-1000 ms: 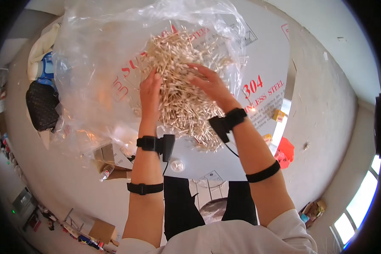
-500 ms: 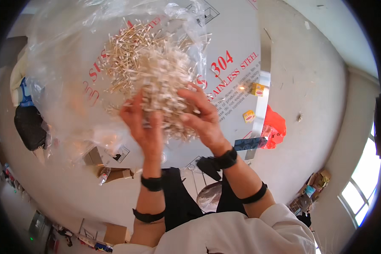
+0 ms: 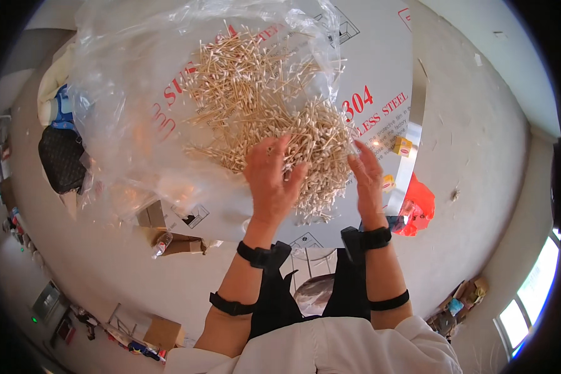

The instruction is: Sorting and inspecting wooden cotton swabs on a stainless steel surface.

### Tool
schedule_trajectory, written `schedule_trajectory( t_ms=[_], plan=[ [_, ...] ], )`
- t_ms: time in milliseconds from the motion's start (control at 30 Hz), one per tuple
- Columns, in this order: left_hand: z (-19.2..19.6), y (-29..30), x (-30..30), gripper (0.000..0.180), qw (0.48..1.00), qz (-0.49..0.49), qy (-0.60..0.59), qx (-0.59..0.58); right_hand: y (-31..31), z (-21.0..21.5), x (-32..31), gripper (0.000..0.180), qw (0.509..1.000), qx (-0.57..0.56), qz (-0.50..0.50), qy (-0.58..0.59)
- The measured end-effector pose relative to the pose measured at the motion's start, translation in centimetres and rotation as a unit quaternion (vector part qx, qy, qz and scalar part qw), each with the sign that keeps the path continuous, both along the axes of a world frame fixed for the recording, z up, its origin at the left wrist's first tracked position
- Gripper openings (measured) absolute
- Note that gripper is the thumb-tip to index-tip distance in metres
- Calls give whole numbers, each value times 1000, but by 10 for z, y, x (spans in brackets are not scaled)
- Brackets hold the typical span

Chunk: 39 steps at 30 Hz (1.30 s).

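White film-covered steel tabletop (image 3: 380, 56) carries everything. Nearest, the left hand (image 3: 273, 181), fingers spread, rests on the cotton swab heap (image 3: 274, 118); the right hand (image 3: 366, 177), fingers loosely together, touches its right edge. Beyond both, swabs lie crisscross on a clear plastic bag (image 3: 118, 112).

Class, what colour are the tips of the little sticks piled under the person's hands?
White tips on pale tan cotton swabs, clearest in the head view.

Half a second on, both hands have let go of the gathered bunch: the left hand (image 3: 270, 181) now lies flat on the cotton swabs (image 3: 265, 109), the right hand (image 3: 368, 181) drawn aside.
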<state>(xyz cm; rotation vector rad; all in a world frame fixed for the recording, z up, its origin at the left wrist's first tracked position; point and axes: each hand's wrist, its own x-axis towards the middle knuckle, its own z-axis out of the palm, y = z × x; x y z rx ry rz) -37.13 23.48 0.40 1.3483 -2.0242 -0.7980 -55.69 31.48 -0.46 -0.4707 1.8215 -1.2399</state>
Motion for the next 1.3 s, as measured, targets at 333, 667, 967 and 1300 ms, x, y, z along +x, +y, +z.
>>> schedule_trajectory(
  t_ms=[333, 667, 967, 1300],
  plan=[
    [-64, -30, 88, 38, 961, 213, -66, 161, -140, 4, 4, 33, 876, -15, 359, 322],
    [-50, -49, 37, 28, 936, 192, 43, 291, -152, -27, 51, 48, 819, 51, 538, 194],
    [-51, -50, 67, 27, 964, 211, -8, 159, -158, 1, 33, 49, 823, 20, 502, 265],
    [-36, -6, -2, 24, 942, 175, 145, 246, -113, 13, 28, 43, 836, -35, 517, 183]
  ],
)
